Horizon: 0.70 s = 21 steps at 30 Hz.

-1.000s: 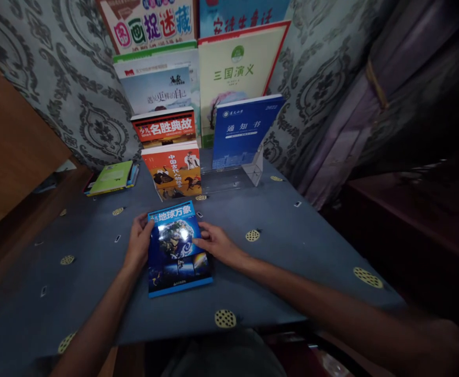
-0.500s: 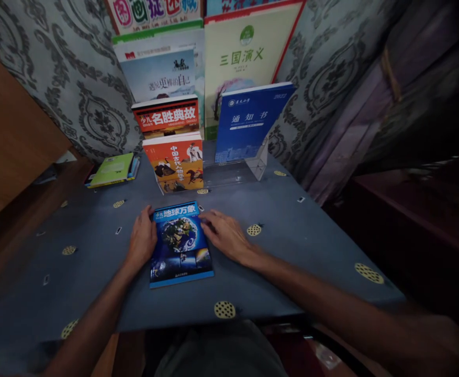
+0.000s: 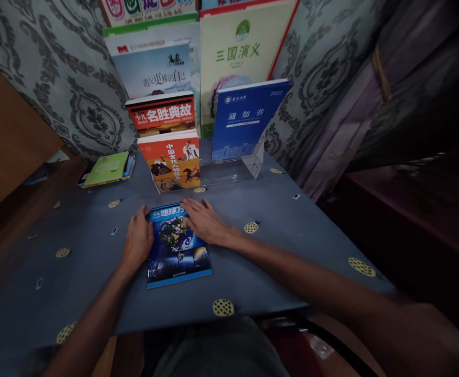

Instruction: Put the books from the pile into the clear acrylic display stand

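Note:
A blue book [image 3: 176, 256] with a picture of the Earth on its cover lies closed on the cloth-covered table. Along its left edge rests my left hand [image 3: 138, 236], fingers stretched out and thumb by the cover. My right hand [image 3: 205, 222] lies over the book's upper right part with its fingers spread, hiding the end of the title. Just behind the book, an orange book [image 3: 172, 162] stands upright in a clear stand [image 3: 229, 172].
More books stand behind, including a red one [image 3: 164, 112], a blue booklet [image 3: 247, 120] and a pale green book [image 3: 239, 55]. A small stack with a green book [image 3: 107, 167] lies at the table's left back. Patterned curtains [image 3: 91, 112] hang behind.
My right hand has moved left from the book's right edge onto its upper cover. My left hand stays at the left edge. The view has shifted slightly.

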Available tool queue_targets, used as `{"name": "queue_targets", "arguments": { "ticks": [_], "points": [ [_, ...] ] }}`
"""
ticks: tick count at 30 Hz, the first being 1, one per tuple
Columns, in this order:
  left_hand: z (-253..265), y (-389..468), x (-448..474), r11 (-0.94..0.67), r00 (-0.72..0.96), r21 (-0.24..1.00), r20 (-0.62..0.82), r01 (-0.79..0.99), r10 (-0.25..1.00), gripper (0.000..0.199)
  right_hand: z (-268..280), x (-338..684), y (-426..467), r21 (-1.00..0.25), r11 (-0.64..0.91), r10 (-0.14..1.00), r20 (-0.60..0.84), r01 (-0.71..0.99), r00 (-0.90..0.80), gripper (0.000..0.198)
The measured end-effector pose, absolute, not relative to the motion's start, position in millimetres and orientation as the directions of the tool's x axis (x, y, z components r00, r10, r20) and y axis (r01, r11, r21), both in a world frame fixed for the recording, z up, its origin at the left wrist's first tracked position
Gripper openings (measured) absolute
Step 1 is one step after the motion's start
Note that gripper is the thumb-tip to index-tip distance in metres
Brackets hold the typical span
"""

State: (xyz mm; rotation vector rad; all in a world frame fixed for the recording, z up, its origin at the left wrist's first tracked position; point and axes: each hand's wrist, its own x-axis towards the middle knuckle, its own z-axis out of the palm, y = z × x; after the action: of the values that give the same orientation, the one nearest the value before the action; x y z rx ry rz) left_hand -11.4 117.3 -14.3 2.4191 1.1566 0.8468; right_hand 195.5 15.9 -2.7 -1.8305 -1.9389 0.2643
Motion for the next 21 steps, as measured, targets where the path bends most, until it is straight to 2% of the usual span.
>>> {"name": "queue_targets", "arguments": {
  "ticks": [4, 9, 13, 15, 17, 19, 21],
  "points": [
    [-12.2, 114.1, -9.8, -0.679, 0.557, 0.398, 0.39, 0.616, 0.733, 0.046, -2.1, 214.9, 1.1, -0.477, 0.059, 0.984, 0.177, 0.877, 0.031, 0.043],
    [-0.3, 106.6, -6.6, -0.745, 0.67, 0.15, 0.35, 0.65, 0.655, 0.039, -0.7, 212.6, -25.7, -0.52, 0.101, 0.974, 0.227, 0.848, 0.023, 0.04],
    [16.2, 87.7, 0.5, -0.712, 0.7, -0.069, 0.272, 0.699, 0.661, 0.035, -1.8, 204.5, -40.7, -0.603, 0.134, 0.965, 0.259, 0.786, 0.034, 0.04],
    [22.2, 74.4, 5.3, -0.705, 0.705, -0.094, 0.225, 0.703, 0.672, 0.033, -1.7, 203.4, -43.0, -0.68, 0.13, 0.962, 0.261, 0.722, 0.072, 0.041],
    [25.1, 63.6, 9.4, -0.708, 0.702, -0.061, 0.214, 0.704, 0.679, 0.028, -0.2, 204.3, -42.2, -0.799, 0.118, 0.966, 0.23, 0.59, 0.117, 0.042],
    [25.9, 58.9, 11.9, -0.707, 0.691, -0.011, 0.218, 0.708, 0.689, 0.025, 2.6, 206.5, -40.0, -0.925, 0.108, 0.976, 0.169, 0.365, 0.14, 0.043],
    [25.7, 60.5, 12.6, -0.697, 0.676, 0.044, 0.204, 0.716, 0.708, 0.025, 6.2, 208.8, -37.8, -0.992, 0.084, 0.986, 0.097, 0.096, 0.135, 0.043]
  ]
}}
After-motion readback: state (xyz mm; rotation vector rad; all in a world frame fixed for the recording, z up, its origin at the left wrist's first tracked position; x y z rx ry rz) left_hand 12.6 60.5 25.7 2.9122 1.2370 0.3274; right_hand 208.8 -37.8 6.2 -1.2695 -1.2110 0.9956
